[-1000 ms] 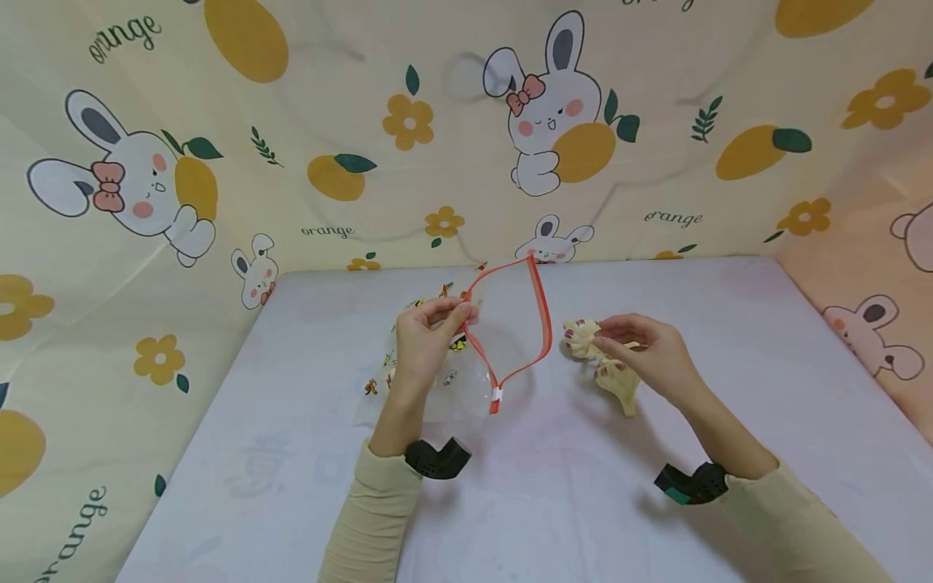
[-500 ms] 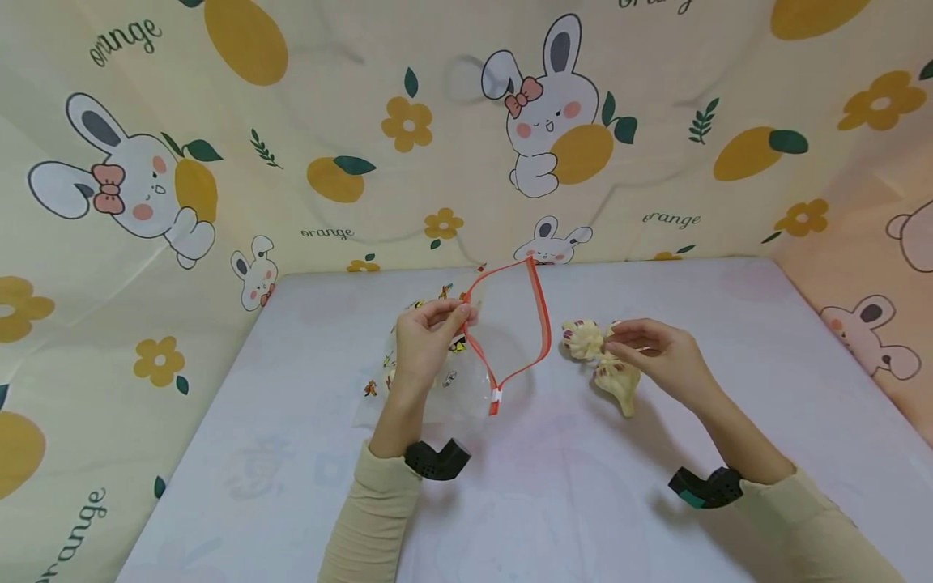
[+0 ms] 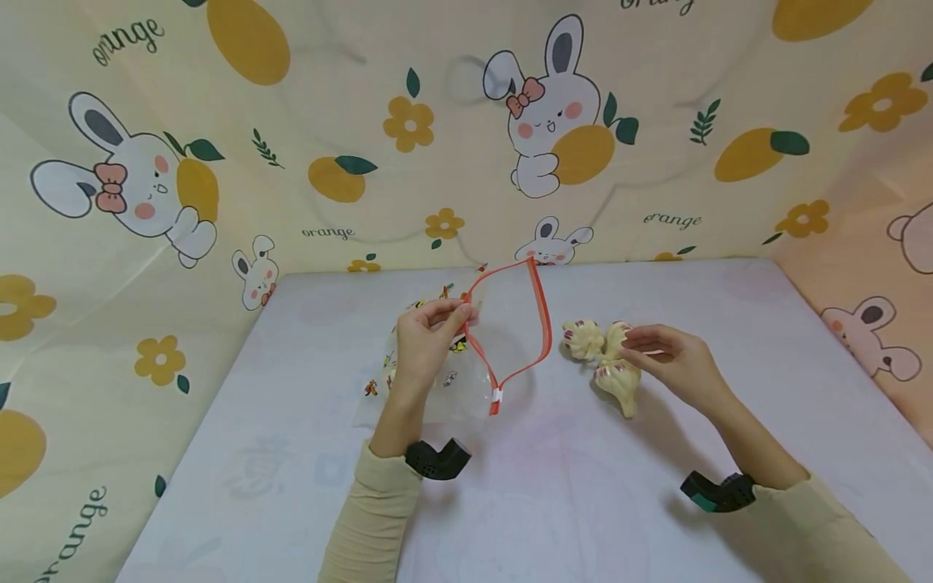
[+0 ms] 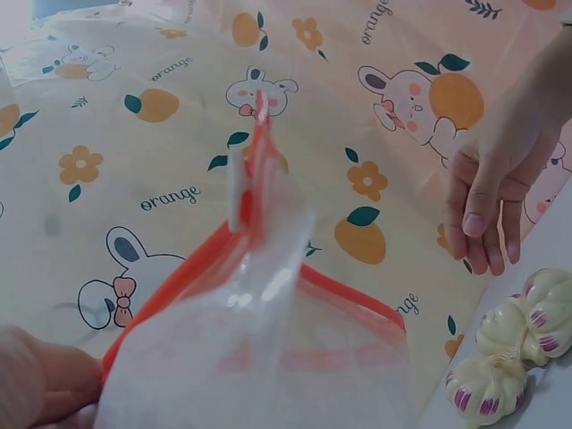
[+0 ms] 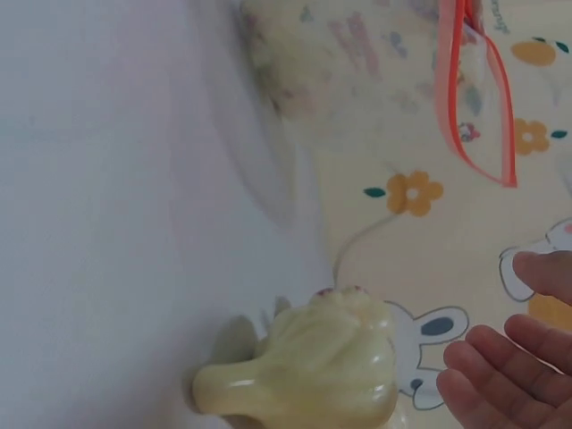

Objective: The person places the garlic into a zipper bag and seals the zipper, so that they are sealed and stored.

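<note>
R hand (image 3: pixel 674 364) shifted rightwd, fingers loose nr garlic bulbs (image 3: pixel 616 379).

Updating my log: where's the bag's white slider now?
In the head view, the white slider sits near the lower end of the red bag rim, right of the left hand and left of the garlic bulbs.

Bag (image 3: pixel 462 385) toward the far edge of the bench (image 3: pixel 525 510) partly hidden behind the left hand (image 3: pixel 432 328) and forearm (image 3: pixel 397 425), its printed figures (image 5: pixel 357 43) blurred in the right wrist view, one garlic bulb (image 3: pixel 615 338) partly covered by the right hand (image 3: pixel 674 363), bench's near edge cropped from the head view
</note>
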Demonstrator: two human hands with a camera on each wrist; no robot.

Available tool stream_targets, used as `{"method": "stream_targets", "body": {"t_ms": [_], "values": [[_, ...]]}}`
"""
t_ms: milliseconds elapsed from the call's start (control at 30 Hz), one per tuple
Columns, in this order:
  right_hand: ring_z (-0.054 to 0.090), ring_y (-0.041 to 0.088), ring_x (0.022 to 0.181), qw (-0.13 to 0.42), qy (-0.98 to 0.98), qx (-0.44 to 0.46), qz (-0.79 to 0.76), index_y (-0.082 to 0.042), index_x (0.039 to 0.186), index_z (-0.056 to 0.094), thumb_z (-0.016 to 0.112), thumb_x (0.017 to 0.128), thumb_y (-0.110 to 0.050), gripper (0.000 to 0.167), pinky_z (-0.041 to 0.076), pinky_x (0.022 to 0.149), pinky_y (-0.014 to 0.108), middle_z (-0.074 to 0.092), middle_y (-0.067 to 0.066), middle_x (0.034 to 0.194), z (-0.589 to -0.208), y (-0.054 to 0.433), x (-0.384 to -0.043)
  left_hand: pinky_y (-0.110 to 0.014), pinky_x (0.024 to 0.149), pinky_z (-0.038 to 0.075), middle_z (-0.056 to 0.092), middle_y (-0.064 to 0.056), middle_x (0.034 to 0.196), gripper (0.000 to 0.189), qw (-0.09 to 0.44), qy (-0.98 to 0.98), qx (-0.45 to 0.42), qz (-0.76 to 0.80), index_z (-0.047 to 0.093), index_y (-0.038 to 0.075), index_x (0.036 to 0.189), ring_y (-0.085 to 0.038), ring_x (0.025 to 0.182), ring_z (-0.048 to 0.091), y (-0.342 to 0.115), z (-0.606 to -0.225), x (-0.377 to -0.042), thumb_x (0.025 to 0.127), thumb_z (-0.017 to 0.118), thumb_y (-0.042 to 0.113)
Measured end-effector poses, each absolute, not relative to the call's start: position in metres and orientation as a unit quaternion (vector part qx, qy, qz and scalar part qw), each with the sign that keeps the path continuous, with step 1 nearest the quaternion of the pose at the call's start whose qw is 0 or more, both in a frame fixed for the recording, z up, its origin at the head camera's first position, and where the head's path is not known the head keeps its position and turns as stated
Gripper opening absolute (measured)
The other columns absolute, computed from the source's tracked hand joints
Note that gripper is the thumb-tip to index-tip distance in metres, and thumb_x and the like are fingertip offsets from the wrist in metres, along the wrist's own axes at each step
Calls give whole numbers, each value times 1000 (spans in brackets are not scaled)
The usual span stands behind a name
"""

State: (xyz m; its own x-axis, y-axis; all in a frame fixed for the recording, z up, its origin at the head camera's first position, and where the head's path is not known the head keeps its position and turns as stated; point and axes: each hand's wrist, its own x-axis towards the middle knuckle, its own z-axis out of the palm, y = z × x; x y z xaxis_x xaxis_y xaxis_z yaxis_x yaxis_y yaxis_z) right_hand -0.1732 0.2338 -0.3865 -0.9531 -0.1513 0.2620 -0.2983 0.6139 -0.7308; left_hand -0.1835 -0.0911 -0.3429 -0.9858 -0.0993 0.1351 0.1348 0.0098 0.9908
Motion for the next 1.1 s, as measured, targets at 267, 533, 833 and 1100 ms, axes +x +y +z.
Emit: {"method": "stream_targets", "body": {"t_ms": [267, 533, 833, 1100], "values": [[53, -24, 83, 91, -893, 126, 422, 2, 108, 67, 73, 85, -11, 27, 51, 69, 3, 72, 12, 100, -393, 243, -173, -20, 77, 60, 73, -25, 97, 18, 81, -704, -11, -706, 70, -5, 100, 0, 72, 69, -91, -344, -185, 89, 68, 8], [55, -22, 84, 94, -892, 132, 422, 4, 105, 67, 74, 83, -8, 27, 52, 68, 3, 71, 19, 101, -401, 248, -170, -19, 76, 60, 73, -25, 97, 18, 81, -707, -16, -703, 69, -6, 101, -1, 73, 70, -90, -345, -185, 89, 67, 8], [57, -20, 84, 98, -884, 137, 435, 6, 104, 66, 75, 81, -5, 27, 53, 68, 5, 70, -6, 95, -413, 252, -169, -20, 76, 60, 73, -25, 98, 18, 80, -705, -13, -704, 69, -6, 101, -1, 73, 70, -89, -344, -184, 89, 67, 7], [57, -20, 87, 89, -873, 138, 460, 7, 110, 63, 76, 80, -4, 35, 54, 69, 6, 58, -33, 96, -421, 253, -169, -19, 75, 60, 74, -24, 96, 18, 83, -705, -15, -704, 69, -6, 101, -1, 72, 70, -89, -345, -184, 89, 67, 6]]}}
